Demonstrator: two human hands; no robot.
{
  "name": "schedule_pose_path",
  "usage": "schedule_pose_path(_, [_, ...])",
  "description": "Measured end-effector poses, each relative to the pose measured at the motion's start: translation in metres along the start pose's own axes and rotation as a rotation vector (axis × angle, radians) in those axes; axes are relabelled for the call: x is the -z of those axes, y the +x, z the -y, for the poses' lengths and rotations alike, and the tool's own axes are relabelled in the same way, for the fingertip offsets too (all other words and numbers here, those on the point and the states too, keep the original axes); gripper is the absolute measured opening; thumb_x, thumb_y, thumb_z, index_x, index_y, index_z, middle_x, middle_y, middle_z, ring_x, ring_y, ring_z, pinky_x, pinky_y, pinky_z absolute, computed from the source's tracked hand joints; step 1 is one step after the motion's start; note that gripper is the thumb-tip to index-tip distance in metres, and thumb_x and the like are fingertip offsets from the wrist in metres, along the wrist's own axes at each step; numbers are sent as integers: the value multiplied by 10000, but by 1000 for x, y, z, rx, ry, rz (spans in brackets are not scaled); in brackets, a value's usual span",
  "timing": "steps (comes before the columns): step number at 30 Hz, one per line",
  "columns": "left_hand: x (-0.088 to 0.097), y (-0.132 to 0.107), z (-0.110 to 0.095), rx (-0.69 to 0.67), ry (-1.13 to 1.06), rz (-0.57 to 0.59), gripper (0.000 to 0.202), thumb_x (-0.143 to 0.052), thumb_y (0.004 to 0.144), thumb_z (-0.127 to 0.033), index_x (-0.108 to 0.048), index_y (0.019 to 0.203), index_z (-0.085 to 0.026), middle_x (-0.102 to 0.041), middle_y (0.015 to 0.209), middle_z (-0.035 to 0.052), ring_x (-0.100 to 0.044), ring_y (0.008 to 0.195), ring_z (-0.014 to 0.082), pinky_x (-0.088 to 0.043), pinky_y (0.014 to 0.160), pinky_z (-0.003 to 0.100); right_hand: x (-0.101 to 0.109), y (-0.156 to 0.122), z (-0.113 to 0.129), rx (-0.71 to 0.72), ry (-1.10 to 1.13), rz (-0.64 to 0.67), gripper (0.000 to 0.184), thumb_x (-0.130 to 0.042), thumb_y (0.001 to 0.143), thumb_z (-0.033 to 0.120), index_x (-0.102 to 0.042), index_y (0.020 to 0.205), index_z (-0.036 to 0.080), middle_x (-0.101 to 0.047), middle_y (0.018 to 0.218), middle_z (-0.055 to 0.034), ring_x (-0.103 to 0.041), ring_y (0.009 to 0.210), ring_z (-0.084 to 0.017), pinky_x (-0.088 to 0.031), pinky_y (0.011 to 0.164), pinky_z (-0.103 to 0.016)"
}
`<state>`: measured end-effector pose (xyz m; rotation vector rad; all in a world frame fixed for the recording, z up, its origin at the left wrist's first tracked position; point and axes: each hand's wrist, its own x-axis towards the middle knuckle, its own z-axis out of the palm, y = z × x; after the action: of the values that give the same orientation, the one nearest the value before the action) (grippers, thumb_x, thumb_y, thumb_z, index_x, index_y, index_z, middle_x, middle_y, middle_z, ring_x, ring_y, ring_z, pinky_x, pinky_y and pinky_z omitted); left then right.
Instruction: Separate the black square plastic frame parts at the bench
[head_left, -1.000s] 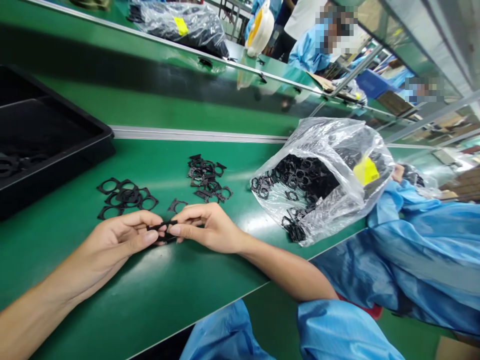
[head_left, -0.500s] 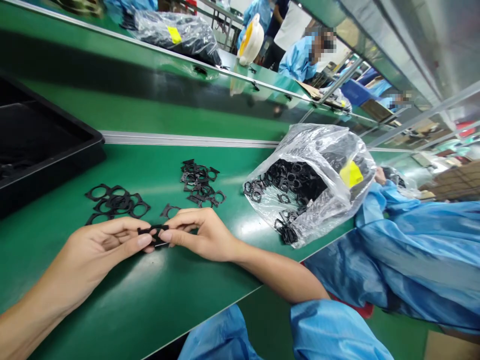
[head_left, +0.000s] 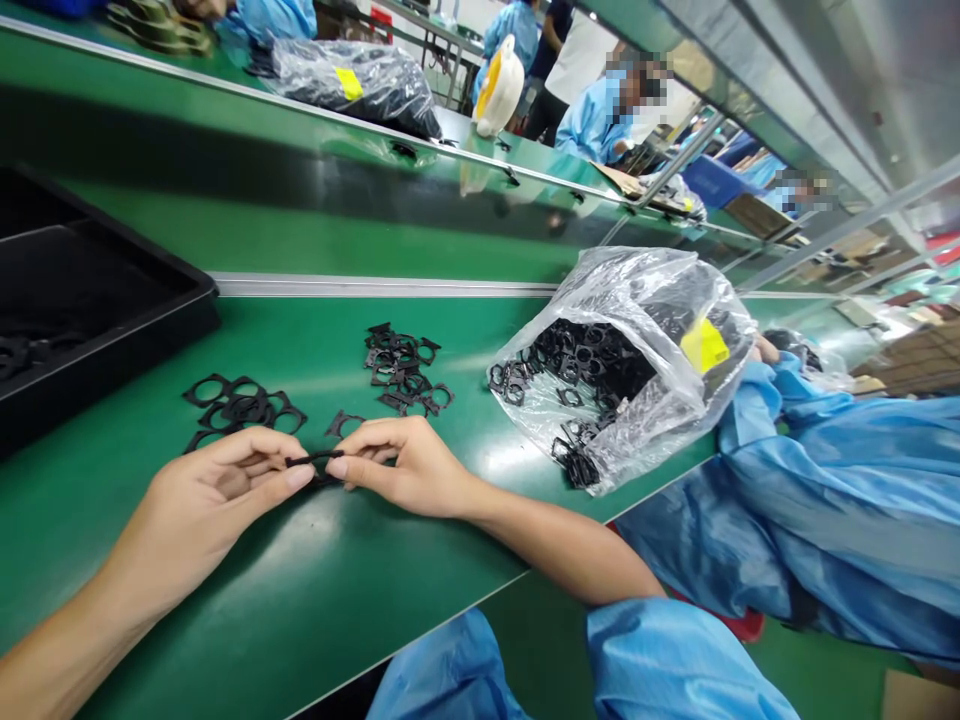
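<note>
Between my hands is a small black plastic ring frame (head_left: 322,457), seen nearly edge-on above the green tabletop. My left hand (head_left: 225,485) pinches its left end between thumb and fingers. At its right end, my right hand (head_left: 397,465) grips it the same way. A single black frame (head_left: 344,422) lies just beyond my right fingers. Past my left fingers is a loose pile of similar ring frames (head_left: 247,405), partly hidden by the hand. Another heap of black frames (head_left: 405,370) lies farther back.
A clear plastic bag (head_left: 660,290) with a yellow label lies open at the right, black frames spilling from its mouth. At the left stands a black tray (head_left: 180,300) with parts inside. A co-worker's blue sleeve (head_left: 825,450) is close on the right. A raised ledge runs behind.
The ring frame has tipped in my fingers, from showing its opening to lying nearly edge-on. Both hands keep their pinch. The view has shifted slightly.
</note>
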<state>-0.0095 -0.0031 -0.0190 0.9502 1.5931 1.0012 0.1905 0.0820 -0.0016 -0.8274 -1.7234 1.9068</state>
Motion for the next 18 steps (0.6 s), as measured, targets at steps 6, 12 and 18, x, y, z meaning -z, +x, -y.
schedule_pose_path(6, [-5, 0, -6, -18, -70, 42, 477, -862, 622, -611, -730, 875, -229, -756, 864, 34, -722, 816, 203, -588, 716, 207, 3, -1, 1, 28, -79, 9, 395, -770, 836, 521, -714, 804, 132, -655, 742, -11, -609, 676, -113, -498, 638, -225])
schedule_pose_path(12, [-8, -3, -10, -85, 22, 26, 429, -827, 666, -614, -737, 824, -226, -748, 831, 37, -702, 757, 198, -582, 711, 219, 5, -4, 6, 193, -331, 19, 189, -691, 934, 286, -744, 836, 133, -672, 782, -22, -581, 703, -110, -479, 694, -224])
schedule_pose_path(18, [-4, -1, -5, -82, 52, 105, 414, -806, 697, -615, -746, 826, -226, -730, 822, 34, -684, 755, 193, -567, 679, 199, 5, -3, 2, 217, -413, 38, 216, -690, 947, 341, -764, 876, 151, -713, 833, -38, -630, 751, -131, -499, 748, -236])
